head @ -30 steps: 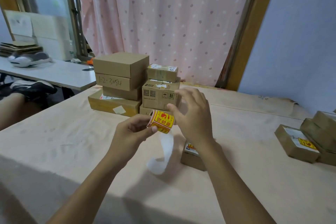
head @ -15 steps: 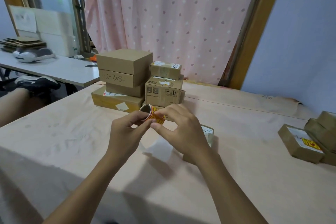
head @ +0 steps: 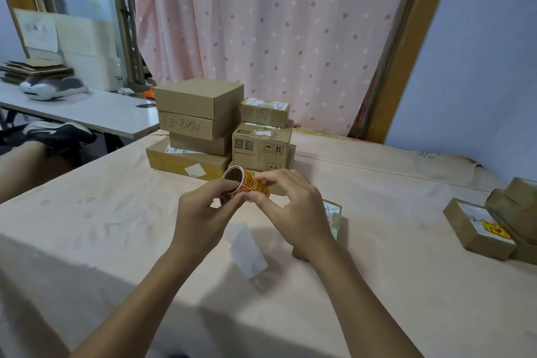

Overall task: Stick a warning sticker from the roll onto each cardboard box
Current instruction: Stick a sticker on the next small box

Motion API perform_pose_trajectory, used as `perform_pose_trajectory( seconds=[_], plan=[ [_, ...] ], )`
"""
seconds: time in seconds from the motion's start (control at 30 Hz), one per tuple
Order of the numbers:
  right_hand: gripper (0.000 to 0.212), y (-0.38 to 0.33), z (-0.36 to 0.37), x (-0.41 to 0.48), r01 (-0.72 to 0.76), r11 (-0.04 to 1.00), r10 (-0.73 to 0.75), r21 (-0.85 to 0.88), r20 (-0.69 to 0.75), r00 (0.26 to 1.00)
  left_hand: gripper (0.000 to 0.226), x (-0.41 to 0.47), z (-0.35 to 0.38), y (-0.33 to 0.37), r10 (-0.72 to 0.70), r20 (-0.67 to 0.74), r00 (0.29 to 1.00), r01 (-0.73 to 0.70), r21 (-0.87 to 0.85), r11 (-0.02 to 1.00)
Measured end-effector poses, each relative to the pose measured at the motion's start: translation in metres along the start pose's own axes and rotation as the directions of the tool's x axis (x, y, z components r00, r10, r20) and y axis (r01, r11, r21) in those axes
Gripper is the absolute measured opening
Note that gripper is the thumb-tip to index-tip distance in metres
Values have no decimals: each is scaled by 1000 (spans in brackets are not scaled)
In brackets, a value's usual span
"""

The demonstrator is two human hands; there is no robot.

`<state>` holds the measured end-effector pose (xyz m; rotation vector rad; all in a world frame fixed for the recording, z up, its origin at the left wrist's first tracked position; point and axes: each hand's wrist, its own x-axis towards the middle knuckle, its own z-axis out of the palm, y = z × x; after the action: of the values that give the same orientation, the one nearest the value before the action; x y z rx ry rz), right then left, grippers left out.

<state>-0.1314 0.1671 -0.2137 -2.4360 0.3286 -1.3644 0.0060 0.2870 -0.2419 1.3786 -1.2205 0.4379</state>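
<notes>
Orange-yellow sticker roll (head: 247,182) is up over the table (head: 116,227), the left hand (head: 200,212) gripping it with curled fingers; the right hand (head: 296,212), spread wide a second ago, now pinches the roll's edge; looks like the next sticker's being peeled for a box (head: 261,148).

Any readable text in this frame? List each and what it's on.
"1-2-3084": handwritten on the front of a stacked box.
Too small: words on the printed carton, beside codes, umbrella and up-arrow signs.
Blurred: red print on the sticker roll.
Unreadable: warning sticker on the right-hand box.
Too small: label on the near small box.
</notes>
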Motion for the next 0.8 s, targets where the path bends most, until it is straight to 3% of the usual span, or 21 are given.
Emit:
perform_pose_trajectory(
  seconds=[0.23, 0.47, 0.8],
  plan=[
    [26, 2, 1, -3, 70, 996, -72, -53, -45, 996, 32, 0, 3, 1, -5, -14, 1000, 5, 38, 999],
    [30, -1, 7, -4, 135, 983, -146, -122, -88, 985, 31, -3, 1, 1, 88, 0, 996, -86, 205, 975],
    [2, 5, -2, 7, 35, 999, -41, -34, -199, 979, 16, 11, -10, -7, 38, -16, 999, -35, 196, 980]
  ],
)
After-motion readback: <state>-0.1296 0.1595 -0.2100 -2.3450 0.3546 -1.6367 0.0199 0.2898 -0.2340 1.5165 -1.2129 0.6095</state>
